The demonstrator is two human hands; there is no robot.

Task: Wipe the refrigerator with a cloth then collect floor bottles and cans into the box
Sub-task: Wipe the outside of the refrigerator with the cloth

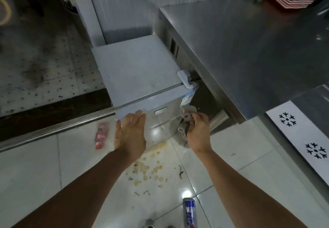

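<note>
At the small refrigerator (138,74): left hand (130,135) flat, fingers (137,119) straight on its front edge; right hand (196,133) bunches cloth (187,119) against the front. Red bottle (100,136), blue can (189,211) on floor (35,174).

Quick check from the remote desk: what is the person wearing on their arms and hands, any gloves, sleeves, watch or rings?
Nothing is worn, as far as the head view shows. The left hand and the right hand are bare, with no gloves and no rings to be seen. Both forearms are bare to the bottom edge of the picture: no sleeve, watch or band shows on either wrist.
</note>
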